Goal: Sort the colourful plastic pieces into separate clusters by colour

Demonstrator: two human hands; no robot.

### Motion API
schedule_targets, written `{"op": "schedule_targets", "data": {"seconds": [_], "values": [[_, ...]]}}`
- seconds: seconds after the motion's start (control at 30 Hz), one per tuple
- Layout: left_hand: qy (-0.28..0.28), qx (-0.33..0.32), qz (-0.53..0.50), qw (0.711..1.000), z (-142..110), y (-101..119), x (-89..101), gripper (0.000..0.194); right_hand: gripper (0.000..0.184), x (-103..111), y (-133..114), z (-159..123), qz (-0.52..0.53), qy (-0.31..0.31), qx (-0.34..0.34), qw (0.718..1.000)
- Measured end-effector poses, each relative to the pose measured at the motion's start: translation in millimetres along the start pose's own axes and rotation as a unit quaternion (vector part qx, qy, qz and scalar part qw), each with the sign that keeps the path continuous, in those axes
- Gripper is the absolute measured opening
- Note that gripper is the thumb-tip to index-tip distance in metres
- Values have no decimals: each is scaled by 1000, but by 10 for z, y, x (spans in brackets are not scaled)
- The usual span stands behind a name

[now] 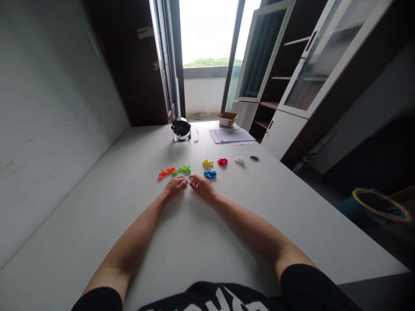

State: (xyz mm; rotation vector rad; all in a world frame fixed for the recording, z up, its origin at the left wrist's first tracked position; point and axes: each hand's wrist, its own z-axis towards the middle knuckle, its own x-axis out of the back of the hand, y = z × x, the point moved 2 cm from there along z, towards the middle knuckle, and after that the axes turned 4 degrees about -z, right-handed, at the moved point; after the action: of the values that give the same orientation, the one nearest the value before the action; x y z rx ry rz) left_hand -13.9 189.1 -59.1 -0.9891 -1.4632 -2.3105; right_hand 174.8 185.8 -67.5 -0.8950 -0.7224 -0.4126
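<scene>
Cardboard box [228,120] at one o'clock, far table end, contents not visible. Left hand [175,188] and right hand [202,188] meet, fingers [192,179] narrow around small translucent piece [188,182]; grip unclear. Colored plastic pieces [210,174] lie at twelve o'clock.

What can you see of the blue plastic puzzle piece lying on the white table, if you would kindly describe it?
The blue plastic puzzle piece is a small, irregular, knobbly shape of bright, glossy-looking plastic; its finer detail is too small to make out. It lies flat on the white table, just beyond the person's right hand, which is very close but seems not to touch it. A yellow plastic puzzle piece and a red plastic puzzle piece lie farther on, apart from it.
</scene>
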Motion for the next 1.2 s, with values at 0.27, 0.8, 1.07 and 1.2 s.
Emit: {"op": "schedule_targets", "data": {"seconds": [0.27, 0.8, 1.07, 1.2], "values": [[-1, 3, 3, 1000, 2, -8, -10, 44, 28, 2, -3, -4, -2, 1, 10, 1000], [3, -15, 24, 1000, 20, -96, -39, 43, 42, 45, -29, -12, -19, -17, 16, 1000], [5, -9, 27, 1000, 18, -116, -41, 43, 45, 21, -2, -10, -4, -17, 26, 1000], [4, -14, 22, 1000, 17, -117, -37, 43, 49, 15, 6, -8, 9, -23, 30, 999]]}}
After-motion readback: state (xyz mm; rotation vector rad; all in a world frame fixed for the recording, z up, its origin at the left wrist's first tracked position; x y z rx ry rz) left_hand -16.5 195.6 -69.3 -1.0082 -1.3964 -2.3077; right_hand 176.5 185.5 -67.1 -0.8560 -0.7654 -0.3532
